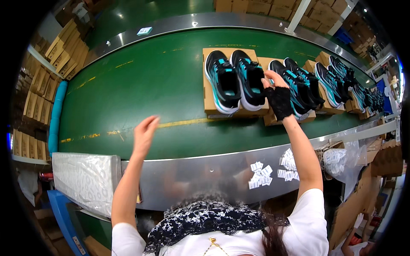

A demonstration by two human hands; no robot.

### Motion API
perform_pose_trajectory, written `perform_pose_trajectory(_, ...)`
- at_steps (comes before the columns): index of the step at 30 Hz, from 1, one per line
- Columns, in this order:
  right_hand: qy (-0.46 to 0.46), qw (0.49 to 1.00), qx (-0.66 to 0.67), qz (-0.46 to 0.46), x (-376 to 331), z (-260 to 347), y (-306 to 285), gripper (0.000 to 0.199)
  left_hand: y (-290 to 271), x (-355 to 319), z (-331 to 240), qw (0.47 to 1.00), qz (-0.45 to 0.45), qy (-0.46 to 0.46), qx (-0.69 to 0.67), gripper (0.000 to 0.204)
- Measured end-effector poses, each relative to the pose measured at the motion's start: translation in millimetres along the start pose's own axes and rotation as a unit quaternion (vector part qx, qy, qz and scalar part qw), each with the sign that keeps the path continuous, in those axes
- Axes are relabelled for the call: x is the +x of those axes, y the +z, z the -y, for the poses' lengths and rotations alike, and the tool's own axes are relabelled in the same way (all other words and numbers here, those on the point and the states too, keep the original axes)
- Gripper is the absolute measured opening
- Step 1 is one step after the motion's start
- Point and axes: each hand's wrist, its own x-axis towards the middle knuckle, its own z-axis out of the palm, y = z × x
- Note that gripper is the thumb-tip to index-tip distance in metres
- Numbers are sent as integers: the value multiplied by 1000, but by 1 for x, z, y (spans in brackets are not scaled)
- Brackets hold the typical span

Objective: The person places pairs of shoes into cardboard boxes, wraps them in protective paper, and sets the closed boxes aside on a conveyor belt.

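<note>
A pair of black sneakers with teal trim (235, 81) lies on top of a brown cardboard shoebox (208, 91) on the green conveyor belt (145, 85). My right hand (275, 91), in a black fingerless glove, reaches over the gap between this box and the following one, its fingertips at the outer edge of the right sneaker. It grips nothing that I can see. My left hand (145, 132) hovers bare and open over the belt's near edge, fingers apart, holding nothing. A second pair of the same sneakers (297, 85) sits on the adjacent box, partly hidden behind my right hand.
More boxes with sneakers (341, 81) trail off along the belt to the right. Small white tags (261, 174) stick to the metal belt rim (192, 170). Flat cardboard boxes (64, 47) are stacked at left. White foam sheeting (85, 179) lies below left.
</note>
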Motion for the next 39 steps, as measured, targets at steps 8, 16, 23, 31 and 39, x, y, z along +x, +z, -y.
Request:
perform_pose_trajectory(8, 59, 991, 20, 118, 32, -49, 30, 21, 166, 113, -92, 915, 97, 354, 168, 32)
perform_pose_trajectory(16, 38, 985, 41, 164, 49, -4, -1, 17, 164, 105, -118, 958, 37, 274, -72, 17)
perform_pose_trajectory(23, 58, 957, 125, 256, 29, 58, -21, 17, 106, 26, -138, 964, 12, 260, 44, 15)
perform_pose_trajectory(31, -128, 866, 224, 429, -123, 96, 21, 11, 58, -129, -25, 951, -142, 226, 155, 21)
perform_pose_trajectory(39, -100, 839, 263, 465, -138, 89, 76, 36, 49, -257, 36, 964, -207, 46, 162, 18)
